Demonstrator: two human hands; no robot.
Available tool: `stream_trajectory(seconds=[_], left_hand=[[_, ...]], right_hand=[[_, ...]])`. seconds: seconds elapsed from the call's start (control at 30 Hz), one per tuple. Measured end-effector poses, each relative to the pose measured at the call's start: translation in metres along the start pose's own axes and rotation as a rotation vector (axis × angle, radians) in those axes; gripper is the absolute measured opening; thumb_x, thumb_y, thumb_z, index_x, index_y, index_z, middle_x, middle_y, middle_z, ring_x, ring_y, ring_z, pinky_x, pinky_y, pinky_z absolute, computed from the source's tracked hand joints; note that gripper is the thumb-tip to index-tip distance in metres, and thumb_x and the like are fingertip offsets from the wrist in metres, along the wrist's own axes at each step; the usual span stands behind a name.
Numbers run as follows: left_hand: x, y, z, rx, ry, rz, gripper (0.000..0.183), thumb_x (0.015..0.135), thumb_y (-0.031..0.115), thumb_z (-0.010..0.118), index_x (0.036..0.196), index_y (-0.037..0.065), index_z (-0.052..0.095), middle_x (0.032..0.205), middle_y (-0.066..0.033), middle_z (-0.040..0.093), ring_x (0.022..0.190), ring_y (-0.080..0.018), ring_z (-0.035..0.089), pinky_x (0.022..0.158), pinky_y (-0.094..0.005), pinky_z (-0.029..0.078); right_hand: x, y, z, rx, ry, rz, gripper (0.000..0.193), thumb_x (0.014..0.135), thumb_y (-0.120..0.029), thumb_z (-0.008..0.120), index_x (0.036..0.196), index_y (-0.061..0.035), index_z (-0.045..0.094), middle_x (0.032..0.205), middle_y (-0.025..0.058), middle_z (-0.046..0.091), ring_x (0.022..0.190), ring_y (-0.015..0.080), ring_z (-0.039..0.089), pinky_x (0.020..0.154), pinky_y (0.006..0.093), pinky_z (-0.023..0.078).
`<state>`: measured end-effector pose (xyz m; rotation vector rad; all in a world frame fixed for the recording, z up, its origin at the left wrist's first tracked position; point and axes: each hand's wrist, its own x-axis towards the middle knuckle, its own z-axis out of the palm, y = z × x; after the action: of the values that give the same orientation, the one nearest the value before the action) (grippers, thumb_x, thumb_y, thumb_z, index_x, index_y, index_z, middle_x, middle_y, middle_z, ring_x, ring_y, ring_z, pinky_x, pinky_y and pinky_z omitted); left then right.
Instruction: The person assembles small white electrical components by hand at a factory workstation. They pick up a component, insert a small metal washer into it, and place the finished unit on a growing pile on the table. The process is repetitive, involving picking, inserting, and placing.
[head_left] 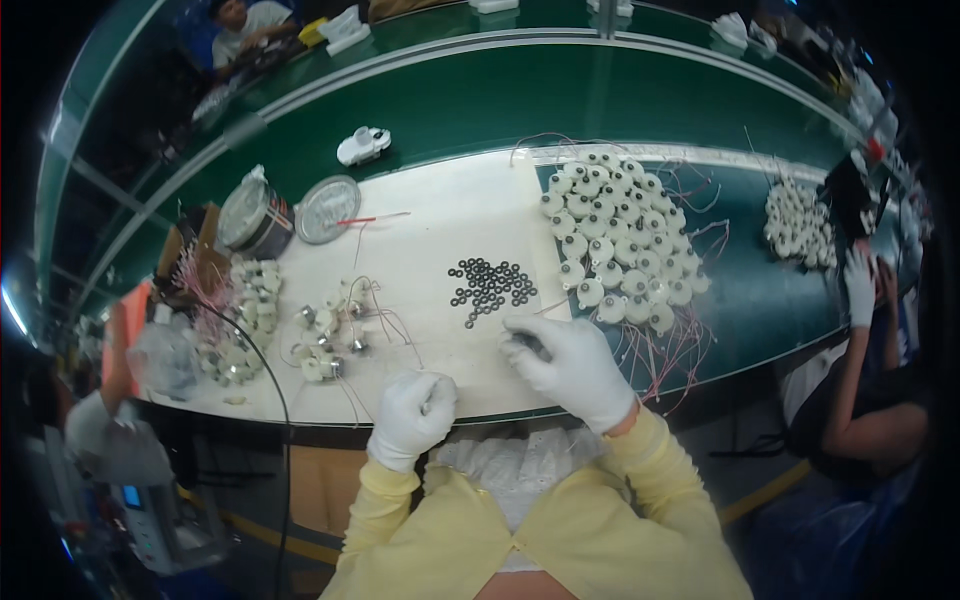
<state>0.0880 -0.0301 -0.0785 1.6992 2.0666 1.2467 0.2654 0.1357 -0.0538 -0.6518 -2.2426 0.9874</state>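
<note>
Both my hands wear white gloves. My left hand (413, 418) is closed in a fist near the front edge of the white work surface; whatever it may hold is hidden. My right hand (572, 368) is over the surface to its right, fingers bent and tips drawn together; I cannot make out anything between them. Just beyond that hand lies a loose pile of small black rings (490, 287). Left of the rings sit several small metal-and-cream motors (325, 335) with thin red and white wires.
Many round cream motor housings (625, 235) crowd the right, wires trailing forward. More white parts (245, 310) lie at left, near a bucket (255, 215) and round lid (328, 210). A white part (364, 146) rests on the green belt (450, 100). Other people work on both sides.
</note>
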Motion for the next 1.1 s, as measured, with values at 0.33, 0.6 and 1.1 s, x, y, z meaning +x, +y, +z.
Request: stream_trajectory(seconds=[0.33,0.6,1.1], left_hand=[[0.008,-0.007,-0.010,0.067,0.072,-0.002,0.032,0.077,0.009,0.079,0.105,0.011,0.065,0.080,-0.0024,0.068,0.075,-0.0258,0.065,0.074,-0.0391,0.048],[0.014,-0.019,-0.010,0.109,-0.088,0.043,0.031,0.073,0.011,0.077,0.101,0.017,0.066,0.070,0.0028,0.062,0.064,-0.0214,0.059,0.064,-0.0373,0.040],[0.012,-0.027,-0.011,0.049,-0.068,0.065,0.024,0.073,0.013,0.079,0.092,0.020,0.067,0.067,0.0078,0.060,0.061,-0.0162,0.057,0.064,-0.0348,0.039]], right_hand=[[0.005,-0.024,-0.014,0.276,-0.096,0.378,0.032,0.097,-0.008,0.067,0.126,0.0053,0.062,0.100,0.0096,0.073,0.082,0.0096,0.068,0.077,0.0245,0.056],[0.024,-0.015,0.030,0.048,-0.127,0.417,0.029,0.094,-0.010,0.069,0.121,-0.0007,0.065,0.084,0.0075,0.074,0.069,0.0133,0.070,0.067,0.0253,0.054],[0.023,-0.002,0.052,-0.359,-0.077,0.098,0.028,0.087,-0.019,0.076,0.112,-0.0102,0.068,0.081,0.0040,0.074,0.068,0.0221,0.070,0.066,0.0342,0.053]])
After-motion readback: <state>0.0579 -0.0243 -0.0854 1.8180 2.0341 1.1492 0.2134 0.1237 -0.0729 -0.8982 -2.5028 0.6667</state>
